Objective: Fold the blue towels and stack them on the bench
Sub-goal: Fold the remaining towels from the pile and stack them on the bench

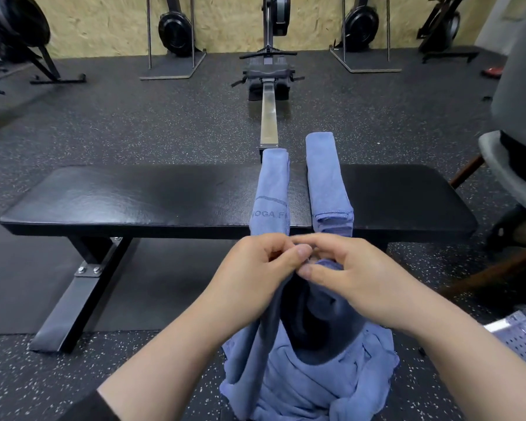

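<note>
Hands meet at centre frame, just below the near edge of a black padded bench (134, 196): the left hand (252, 268) and the right hand (356, 275) pinch the top edge of a loose blue towel (310, 375) between thumbs and curled fingers, fingertips (304, 250) of the two hands touching each other over the cloth. Both sets of fingers are closed on the fabric. From the grip the towel hangs down toward the lower centre of the frame, sagging open into a dark hollow before bunching in crumpled folds at the bottom edge, between the two forearms.

Behind the hands, two more blue towels lie across the bench in narrow folded strips running front to back. The printed towel (271, 192), at centre, bears partly legible lettering and drapes over the near edge of the bench, its lower end hidden by the left hand. The plain towel (325, 177), just to its right and slightly apart from it, ends in stacked folded layers at the bench's near edge.

Beyond the bench, a rowing machine (269, 86) extends its rail toward upper centre across speckled rubber flooring (134, 123). A grey chair (510, 177) stands at the right edge.
</note>
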